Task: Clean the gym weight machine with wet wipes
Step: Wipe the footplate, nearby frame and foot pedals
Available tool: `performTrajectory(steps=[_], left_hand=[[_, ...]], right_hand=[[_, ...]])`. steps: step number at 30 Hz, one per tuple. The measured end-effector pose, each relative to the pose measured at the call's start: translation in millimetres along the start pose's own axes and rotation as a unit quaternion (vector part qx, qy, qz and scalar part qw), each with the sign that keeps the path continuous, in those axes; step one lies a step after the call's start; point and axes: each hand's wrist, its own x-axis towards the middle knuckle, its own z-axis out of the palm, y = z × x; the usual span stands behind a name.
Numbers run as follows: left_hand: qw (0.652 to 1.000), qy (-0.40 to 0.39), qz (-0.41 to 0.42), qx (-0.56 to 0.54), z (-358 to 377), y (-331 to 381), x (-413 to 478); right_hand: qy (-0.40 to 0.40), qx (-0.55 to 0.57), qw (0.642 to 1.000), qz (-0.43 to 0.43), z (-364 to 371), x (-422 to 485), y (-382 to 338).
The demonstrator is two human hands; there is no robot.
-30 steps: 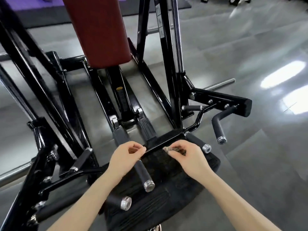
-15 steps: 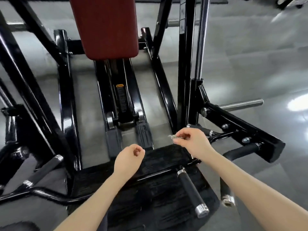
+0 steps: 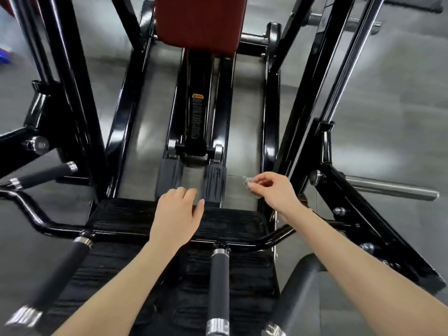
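Observation:
The weight machine's black frame (image 3: 122,112) fills the view, with a red back pad (image 3: 198,20) at the top and a ribbed black seat pad (image 3: 121,219) below me. My right hand (image 3: 275,192) pinches a small crumpled grey wet wipe (image 3: 247,181) in its fingertips, held in the air above the floor to the right of the foot plates (image 3: 214,184). My left hand (image 3: 177,212) hovers over the seat pad's far edge with loosely curled fingers and holds nothing.
A curved black handlebar (image 3: 36,219) crosses in front of me, with foam grips (image 3: 219,282) pointing toward me. Slanted black uprights (image 3: 298,112) stand on both sides. A steel weight peg (image 3: 392,190) sticks out at the right. Grey gym floor (image 3: 400,93) surrounds the machine.
The view has swung to face the machine squarely and closer. Both hands have come off the handlebar. The right hand carried the wipe up and right, and the left fist has loosened.

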Motion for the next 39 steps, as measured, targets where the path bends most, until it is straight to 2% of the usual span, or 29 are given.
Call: performTrajectory(steps=[6, 13, 17, 22, 26, 33, 39], left_hand=[[0.999, 0.036, 0.026, -0.022, -6.0, 2.4, -4.7], [0.999, 0.014, 0.026, -0.038, -4.9, -3.4, -4.2], [0.999, 0.005, 0.015, -0.036, -3.0, -5.8, -4.6], [0.999, 0.012, -0.035, -0.013, -2.7, -5.7, -5.1], [0.996, 0.003, -0.093, -0.004, -4.4, -5.3, -3.6], [0.998, 0.015, -0.062, -0.018, -10.9, 2.2, -5.0], [0.998, 0.036, -0.056, -0.010, -8.5, 1.7, -2.3]], right_hand=[[0.001, 0.015, 1.000, 0.009, 15.4, -19.2, -1.8], [0.046, -0.009, 0.999, -0.009, 45.8, -21.5, -12.8], [0.041, -0.051, 0.998, -0.020, 51.9, -16.9, -18.0], [0.008, -0.157, 0.987, -0.041, 43.7, 17.4, -20.5], [-0.056, -0.183, 0.981, -0.042, 40.3, 56.0, -7.4], [-0.169, -0.257, 0.950, -0.058, 30.8, 109.4, 19.1], [-0.205, -0.319, 0.920, -0.096, 18.4, 156.9, 26.9]])
